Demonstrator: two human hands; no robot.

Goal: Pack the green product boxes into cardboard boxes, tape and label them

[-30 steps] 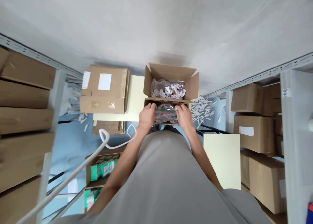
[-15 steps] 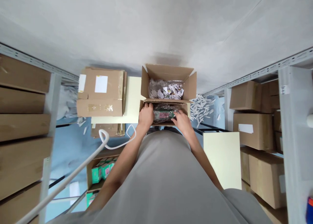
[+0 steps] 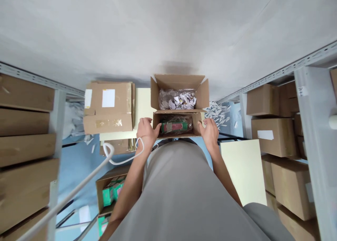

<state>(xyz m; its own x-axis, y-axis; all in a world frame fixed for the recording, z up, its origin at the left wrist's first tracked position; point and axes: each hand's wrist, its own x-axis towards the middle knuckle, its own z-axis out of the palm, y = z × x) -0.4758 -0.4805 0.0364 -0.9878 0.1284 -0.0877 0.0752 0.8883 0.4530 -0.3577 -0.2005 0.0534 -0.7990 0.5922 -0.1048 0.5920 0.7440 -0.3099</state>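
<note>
An open cardboard box (image 3: 196, 125) stands right in front of my body. Inside it lies a green and pink package (image 3: 175, 126) wrapped in clear plastic film. My left hand (image 3: 147, 130) is at the box's left side, thumb stretched toward the wall and apart from the fingers. At the right side is my right hand (image 3: 210, 131), its thumb likewise pointing inward at the box edge. Both hands look open; whether they touch the cardboard is hard to tell. Directly behind stands a second open carton (image 3: 179, 80) with shredded paper (image 3: 184, 100) and clear plastic film in it.
Flattened cardboard boxes (image 3: 110, 123) are stacked on the pale table (image 3: 143, 97) to the left. A white bent tube (image 3: 76, 181) crosses the lower left, near my left forearm. Below it, a carton holds green boxes (image 3: 107, 196). Shelves of cartons (image 3: 268, 142) flank both sides.
Both hands have come out of the near box and moved apart to its sides. The wrapped package now lies uncovered by fingers. My view has shifted slightly.
</note>
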